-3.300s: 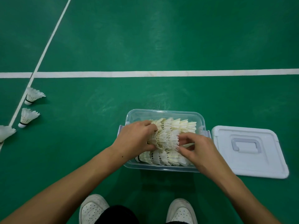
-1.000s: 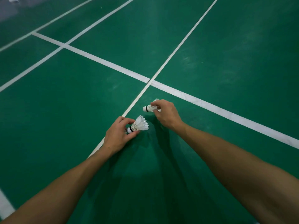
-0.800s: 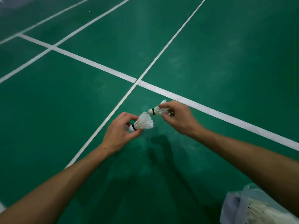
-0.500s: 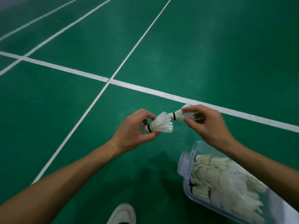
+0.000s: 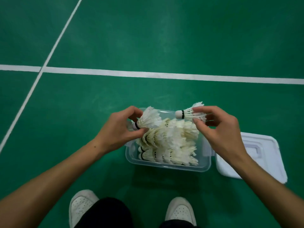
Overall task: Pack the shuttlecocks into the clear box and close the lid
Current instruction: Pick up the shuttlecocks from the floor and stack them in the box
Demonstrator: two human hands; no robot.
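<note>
Moved: since half a second ago we see both hands carried from the bare floor at the line crossing to over the box (image 5: 166,167), which has come from 4 o'clock to the middle of the view.
Left hand (image 5: 117,130): fingers and thumb pinch the cork end of a shuttlecock (image 5: 148,120), feathers pointing to 2 o'clock, over the box's left rim; earlier it hung above bare green.
Right hand (image 5: 218,129): fingertips pinch the feather skirt of a second shuttlecock (image 5: 190,113), cork pointing to 9 o'clock, above the box's far right corner; the two no longer nearly touch.
Box: open on the floor (image 5: 148,38), holding stacked rows of shuttlecocks (image 5: 169,145) lying on their sides.
Lid (image 5: 266,155): flat on the floor, just beside the box at 3 o'clock, now in view.
Shoes (image 5: 82,204): both white toes at 6 o'clock, where one showed before.
</note>
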